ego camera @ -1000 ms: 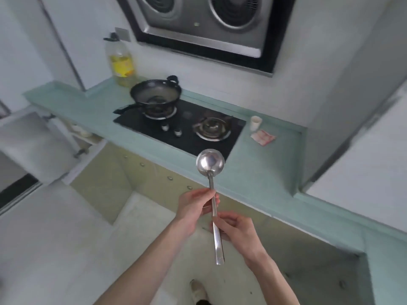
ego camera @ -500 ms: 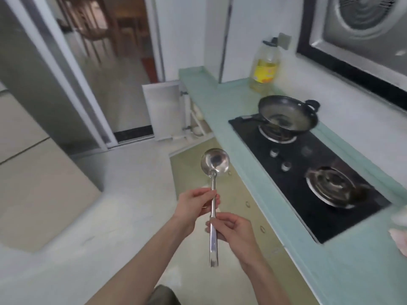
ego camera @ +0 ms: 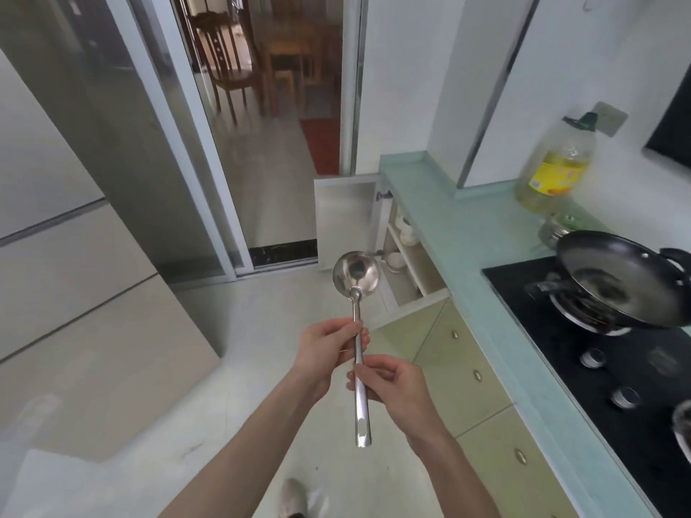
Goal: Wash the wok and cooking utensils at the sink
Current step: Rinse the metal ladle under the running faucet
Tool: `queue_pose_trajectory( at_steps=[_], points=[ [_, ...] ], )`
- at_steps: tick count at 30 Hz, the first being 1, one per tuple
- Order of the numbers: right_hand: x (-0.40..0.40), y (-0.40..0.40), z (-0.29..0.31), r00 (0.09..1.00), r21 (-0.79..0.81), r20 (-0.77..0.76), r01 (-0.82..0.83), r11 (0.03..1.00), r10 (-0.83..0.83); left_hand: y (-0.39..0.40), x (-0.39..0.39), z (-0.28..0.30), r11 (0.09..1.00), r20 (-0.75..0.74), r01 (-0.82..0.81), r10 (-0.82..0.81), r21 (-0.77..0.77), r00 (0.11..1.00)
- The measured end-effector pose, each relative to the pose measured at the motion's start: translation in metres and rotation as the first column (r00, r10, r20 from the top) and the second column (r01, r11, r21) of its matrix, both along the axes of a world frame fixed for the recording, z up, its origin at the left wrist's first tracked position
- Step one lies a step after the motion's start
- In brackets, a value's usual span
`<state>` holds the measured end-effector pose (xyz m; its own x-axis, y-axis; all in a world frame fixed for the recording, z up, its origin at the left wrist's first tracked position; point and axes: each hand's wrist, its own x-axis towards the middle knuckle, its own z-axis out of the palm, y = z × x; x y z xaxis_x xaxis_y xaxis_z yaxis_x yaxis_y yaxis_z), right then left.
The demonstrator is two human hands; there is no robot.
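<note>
The pale green table [ego camera: 467, 233] runs along the right side, carrying a black hob [ego camera: 583, 353] with one dark wok [ego camera: 620, 282] sitting tilted on a burner. The wok looks the heaviest item to wash, stiff and probably greasy inside; its long handle [ego camera: 549, 287] points out over the hob, and a short loop handle shows on the far rim, so judging by that it wants one hand on each when lifted. Behind it stands one large bottle of cooking oil [ego camera: 553, 170]. Below the table's far end one cupboard door [ego camera: 346, 218] hangs open onto shelves of pale crockery. No sink is in view.

One stainless steel ladle [ego camera: 357, 312] is held out over the floor, clear of the table, bowl away from the person and facing up, handle running back toward the body. It seems light, rigid and smooth, likely slippery once wet, so mid-shaft is the sensible place to hold it. The left hand [ego camera: 329, 345] pinches the shaft just below the bowl's neck between thumb and fingers; the right hand [ego camera: 392, 386] is curled round the shaft lower down, leaving the flat end of the handle free.

Count: one wok, one ladle, two hands on the ladle.
</note>
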<state>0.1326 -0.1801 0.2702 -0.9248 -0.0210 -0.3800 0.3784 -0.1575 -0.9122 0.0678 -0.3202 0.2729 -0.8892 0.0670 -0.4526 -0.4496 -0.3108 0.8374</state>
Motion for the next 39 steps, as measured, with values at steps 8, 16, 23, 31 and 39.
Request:
queue_pose_trajectory(
  at_steps=[8,16,23,31,39],
  points=[
    [-0.119,-0.076,0.014,0.996,-0.015,-0.039,0.078,0.997,-0.078,-0.074,-0.133,0.012,0.995,-0.024,0.100,-0.100,-0.003,0.995],
    [-0.217,-0.099,0.014,0.988,0.003,-0.064,0.138,0.990,-0.138,-0.085,-0.238,0.002,0.995,0.000,0.094,-0.094,0.034,0.996],
    [-0.321,-0.093,-0.004,0.973,0.007,-0.080,0.216,0.976,-0.215,-0.076,-0.351,-0.007,0.978,0.015,0.210,-0.210,0.016,0.978],
    [-0.442,-0.062,-0.018,0.953,-0.034,-0.042,0.299,0.954,-0.300,-0.034,-0.484,-0.013,0.949,0.044,0.312,-0.310,-0.037,0.950],
    [-0.512,-0.009,-0.024,0.894,-0.023,-0.025,0.448,0.894,-0.448,0.039,-0.563,-0.017,0.923,0.079,0.384,-0.381,-0.023,0.921]
  ],
)
